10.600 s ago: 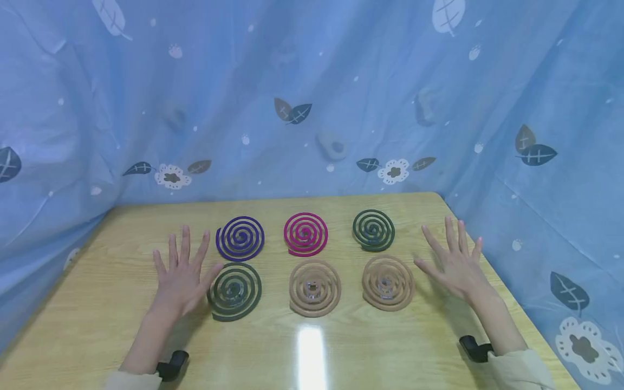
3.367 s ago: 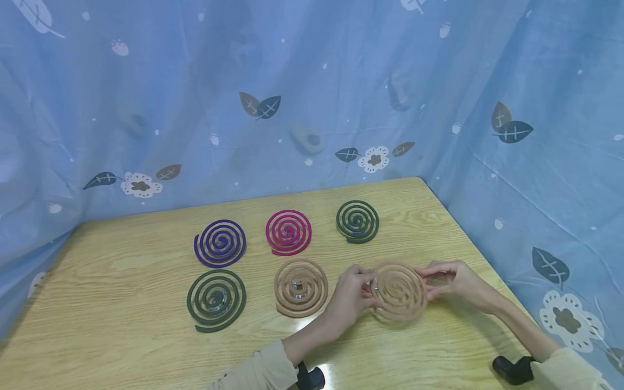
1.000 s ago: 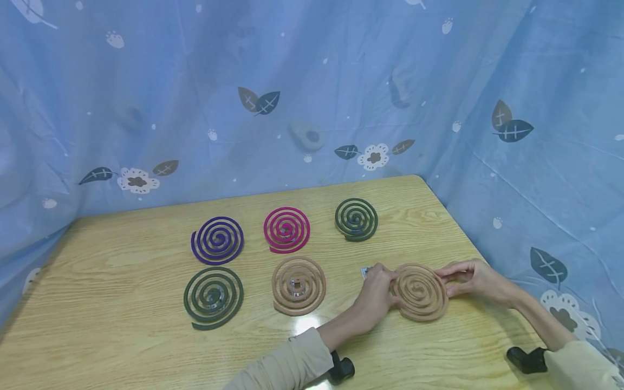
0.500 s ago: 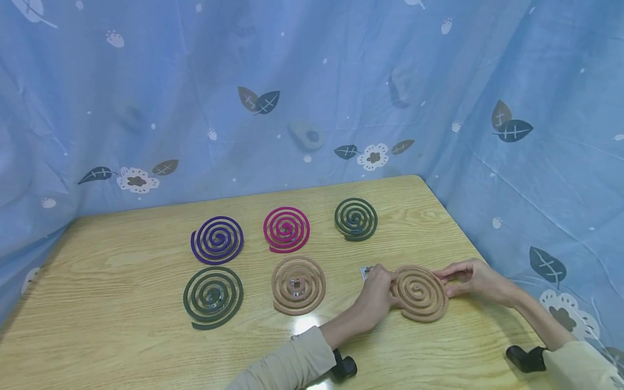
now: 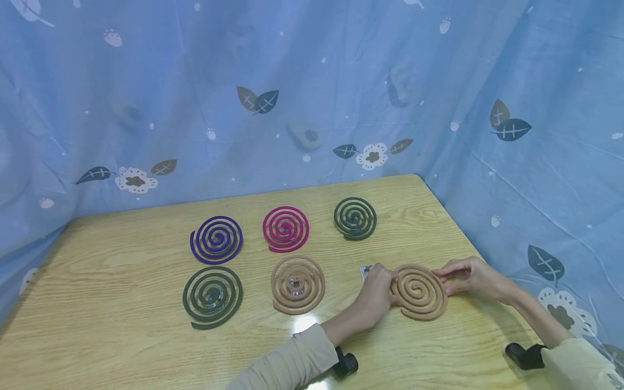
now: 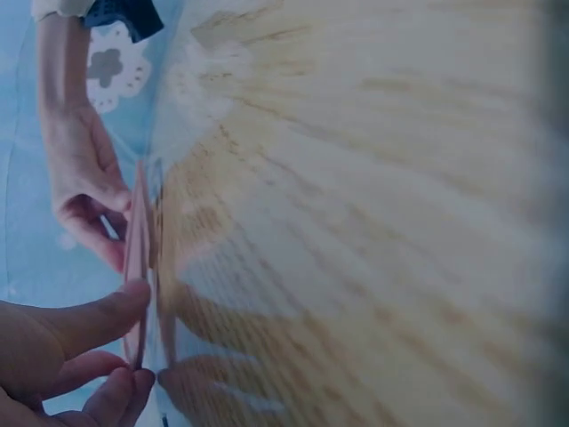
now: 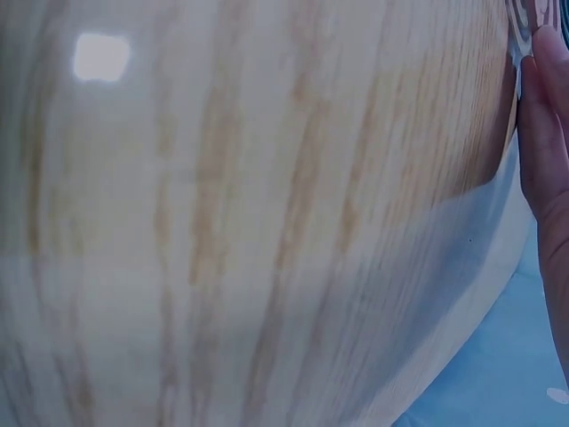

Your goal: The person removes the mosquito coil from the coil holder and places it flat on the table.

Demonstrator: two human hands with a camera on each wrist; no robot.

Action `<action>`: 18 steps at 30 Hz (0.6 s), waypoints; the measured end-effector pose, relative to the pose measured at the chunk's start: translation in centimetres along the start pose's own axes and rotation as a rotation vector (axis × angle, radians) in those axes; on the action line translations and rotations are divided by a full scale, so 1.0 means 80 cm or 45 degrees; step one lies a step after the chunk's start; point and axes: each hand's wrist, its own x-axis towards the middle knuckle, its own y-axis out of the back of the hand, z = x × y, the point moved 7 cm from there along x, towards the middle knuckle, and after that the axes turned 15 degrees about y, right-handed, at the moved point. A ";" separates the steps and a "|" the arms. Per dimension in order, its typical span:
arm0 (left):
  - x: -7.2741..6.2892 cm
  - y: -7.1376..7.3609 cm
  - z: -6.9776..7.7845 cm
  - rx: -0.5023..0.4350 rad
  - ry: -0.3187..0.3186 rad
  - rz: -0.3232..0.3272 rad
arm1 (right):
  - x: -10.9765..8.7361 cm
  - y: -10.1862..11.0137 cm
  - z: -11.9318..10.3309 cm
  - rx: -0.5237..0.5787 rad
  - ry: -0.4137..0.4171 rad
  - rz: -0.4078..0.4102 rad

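Note:
A tan mosquito coil (image 5: pixel 416 288) lies between both hands at the right of the table, close over the wood. My left hand (image 5: pixel 375 292) pinches its left edge between thumb and fingers. Opposite, the thumb and fingers of my right hand (image 5: pixel 470 277) pinch the right edge. The left wrist view has the coil (image 6: pixel 136 240) edge-on, with a hand at each end. Part of a small metal stand (image 5: pixel 363 272) shows just beyond the left knuckles. In the right wrist view the right hand (image 7: pixel 544 133) appears only at the right border.
Another tan coil (image 5: pixel 280 303) and a dark green coil (image 5: pixel 189 303) lie to the left. Behind them are purple (image 5: pixel 193 246), magenta (image 5: pixel 265 230) and second dark green (image 5: pixel 336 219) coils. A blue patterned curtain (image 5: pixel 205 65) hangs along the table's back and right edges.
Both hands were spread open at first. They took hold of the right-hand tan coil and shifted it rightward, uncovering the metal stand. Over the last second they have barely moved.

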 end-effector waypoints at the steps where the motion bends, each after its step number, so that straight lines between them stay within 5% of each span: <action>1: 0.000 0.000 0.000 0.004 -0.002 0.002 | 0.001 0.000 0.000 -0.003 0.003 0.000; 18: 0.004 0.000 0.002 0.082 -0.009 0.043 | 0.007 -0.002 -0.004 0.028 0.121 -0.009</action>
